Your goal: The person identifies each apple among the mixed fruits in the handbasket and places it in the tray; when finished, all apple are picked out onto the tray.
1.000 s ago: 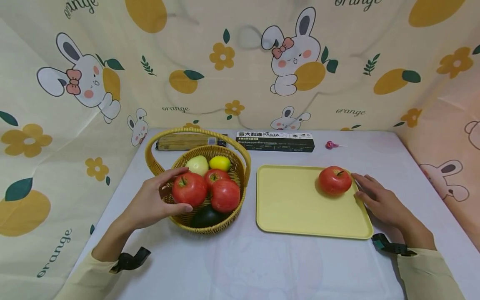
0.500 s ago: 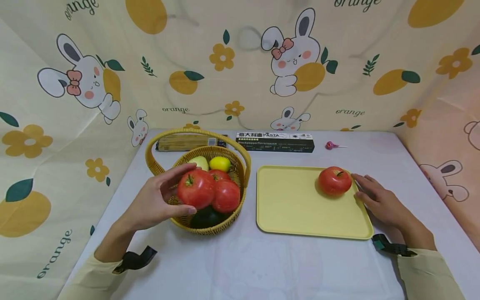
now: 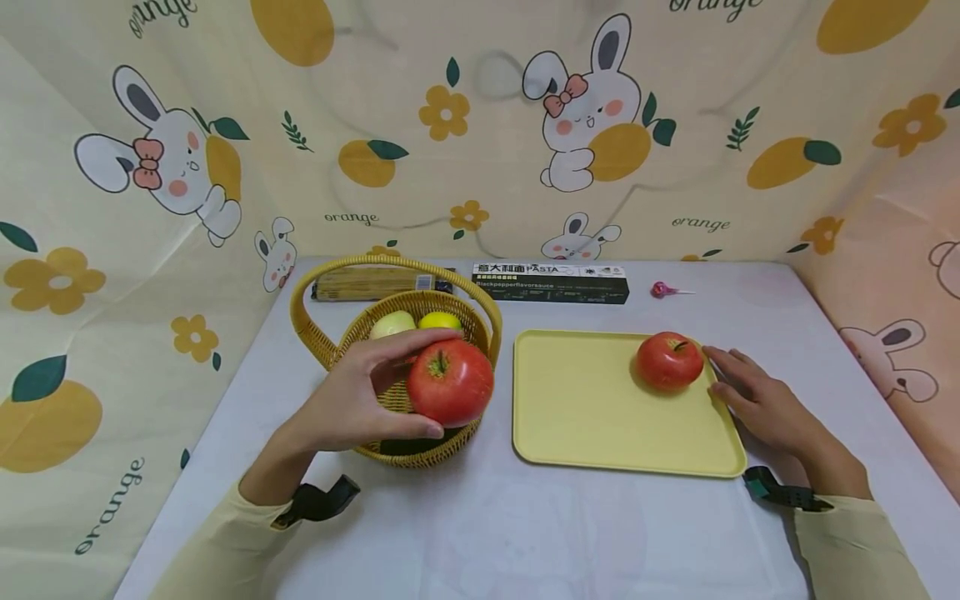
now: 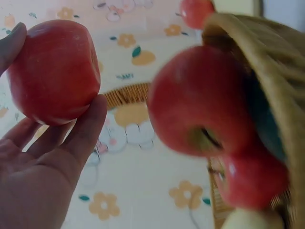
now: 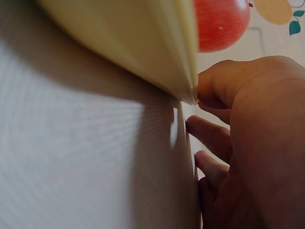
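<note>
Two hands [image 3: 757, 402] apart, apple [image 3: 452, 385] in left [image 3: 352, 402]

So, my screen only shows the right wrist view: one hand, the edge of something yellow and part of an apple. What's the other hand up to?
Observer: The left hand is holding a red apple.
Visitor: Oh! Is there other fruit around?
Observer: Yes, the head view shows a lemon in the basket, partly hidden.
Visitor: And that apple by my hand, the second apple, what is it sitting on?
Observer: On the yellow tray, toward its far right corner.
</note>
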`<move>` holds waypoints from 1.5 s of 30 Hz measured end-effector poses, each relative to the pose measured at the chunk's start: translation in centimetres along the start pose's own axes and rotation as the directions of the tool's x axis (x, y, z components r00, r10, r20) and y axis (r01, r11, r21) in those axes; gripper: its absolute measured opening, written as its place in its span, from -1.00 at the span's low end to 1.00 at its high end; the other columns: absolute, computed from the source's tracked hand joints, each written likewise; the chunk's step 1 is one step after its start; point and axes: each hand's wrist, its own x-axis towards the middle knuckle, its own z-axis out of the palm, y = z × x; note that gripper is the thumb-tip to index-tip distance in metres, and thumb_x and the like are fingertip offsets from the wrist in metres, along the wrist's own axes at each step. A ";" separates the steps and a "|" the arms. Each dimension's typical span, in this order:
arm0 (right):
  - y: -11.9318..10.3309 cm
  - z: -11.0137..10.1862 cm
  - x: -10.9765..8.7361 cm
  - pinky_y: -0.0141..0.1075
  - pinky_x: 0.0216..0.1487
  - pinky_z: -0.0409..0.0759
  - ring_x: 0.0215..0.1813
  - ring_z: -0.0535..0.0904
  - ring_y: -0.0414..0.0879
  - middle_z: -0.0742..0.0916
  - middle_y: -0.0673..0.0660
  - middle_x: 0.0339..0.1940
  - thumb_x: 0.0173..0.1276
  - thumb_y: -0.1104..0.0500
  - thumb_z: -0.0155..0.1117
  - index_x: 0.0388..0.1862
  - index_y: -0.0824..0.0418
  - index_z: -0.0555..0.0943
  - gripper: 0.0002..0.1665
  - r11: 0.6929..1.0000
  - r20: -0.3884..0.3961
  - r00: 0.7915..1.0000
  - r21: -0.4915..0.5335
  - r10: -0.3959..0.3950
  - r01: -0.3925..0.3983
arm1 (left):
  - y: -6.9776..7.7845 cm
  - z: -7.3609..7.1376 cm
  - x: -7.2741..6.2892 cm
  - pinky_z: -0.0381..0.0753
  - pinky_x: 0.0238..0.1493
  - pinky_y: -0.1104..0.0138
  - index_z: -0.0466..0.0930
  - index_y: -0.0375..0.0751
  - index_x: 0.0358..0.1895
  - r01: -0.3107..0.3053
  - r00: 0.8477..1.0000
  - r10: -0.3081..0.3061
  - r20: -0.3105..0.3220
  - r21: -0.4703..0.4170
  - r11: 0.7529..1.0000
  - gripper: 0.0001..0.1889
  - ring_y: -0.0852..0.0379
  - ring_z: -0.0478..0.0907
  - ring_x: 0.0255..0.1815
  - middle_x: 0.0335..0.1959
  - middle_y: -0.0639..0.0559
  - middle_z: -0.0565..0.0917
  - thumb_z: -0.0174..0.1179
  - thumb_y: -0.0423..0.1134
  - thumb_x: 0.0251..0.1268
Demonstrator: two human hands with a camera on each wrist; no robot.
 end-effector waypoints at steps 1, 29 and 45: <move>0.0 0.0 0.0 0.80 0.26 0.18 0.74 -0.16 0.66 0.07 0.59 0.77 0.77 -0.16 0.06 0.87 0.03 -0.03 -0.10 1.000 -0.001 1.000 0.002 0.000 0.000 | 0.2 0.4 0.4 0.79 0.27 0.13 0.54 0.00 0.57 -0.011 1.000 0.011 0.013 -0.005 1.000 -0.07 -0.02 0.60 0.44 0.46 0.04 0.63 0.73 -0.33 0.04; 0.3 -0.2 0.2 0.77 0.21 0.27 0.72 -0.13 0.70 0.03 0.59 0.77 0.72 -0.20 0.14 0.87 0.01 -0.05 -0.03 1.000 0.012 1.000 0.012 0.014 -0.014 | 2.0 15.7 12.9 0.69 0.25 0.50 0.39 -0.16 0.63 -0.120 0.951 0.167 0.259 -0.190 0.975 -0.07 0.35 0.55 0.39 0.53 -0.07 0.56 0.66 -0.29 0.19; 0.2 -0.3 -0.1 0.62 0.10 0.60 0.70 -0.10 0.72 0.15 0.61 0.72 0.15 0.02 0.77 0.87 0.05 0.00 0.49 0.994 -0.024 0.994 -0.001 -0.105 0.105 | 0.2 21.1 16.5 0.65 0.15 0.62 0.38 -0.15 0.66 -0.003 0.945 0.050 0.323 -0.142 0.990 -0.08 0.43 0.50 0.23 0.45 0.03 0.53 0.63 -0.20 0.25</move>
